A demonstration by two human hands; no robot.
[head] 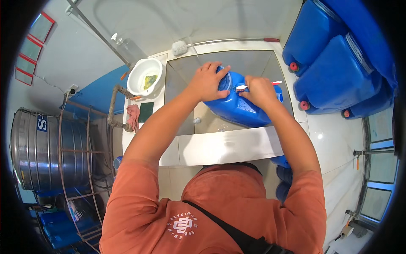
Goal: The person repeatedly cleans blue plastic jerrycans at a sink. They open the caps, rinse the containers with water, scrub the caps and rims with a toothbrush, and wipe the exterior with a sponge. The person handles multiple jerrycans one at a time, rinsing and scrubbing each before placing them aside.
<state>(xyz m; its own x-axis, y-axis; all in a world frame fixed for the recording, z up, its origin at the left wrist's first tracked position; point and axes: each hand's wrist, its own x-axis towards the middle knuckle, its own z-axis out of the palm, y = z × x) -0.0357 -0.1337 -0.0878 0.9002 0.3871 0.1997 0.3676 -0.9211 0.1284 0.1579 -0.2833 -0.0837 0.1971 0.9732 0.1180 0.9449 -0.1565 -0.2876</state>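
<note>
A blue plastic water container (236, 109) lies tilted in the tiled basin before me, its wide round mouth towards the upper left. Spread around that mouth, my left hand (209, 81) grips the rim with its thumb and fingers. My right hand (260, 92) is closed on a red and white toothbrush (241, 87), whose bristles are against the container's top near the mouth. The toothbrush's handle end sticks out at the right of my hand. Small wet spots glisten on the blue plastic.
On the left ledge are a white plastic basin (129, 76) with a yellow-green sponge, a pink cloth (133, 114), a dark green scouring pad (146, 112) and a pump bottle (127, 49). A long-handled brush (180, 48) lies along the back ledge. Several blue containers (336, 79) stand at right.
</note>
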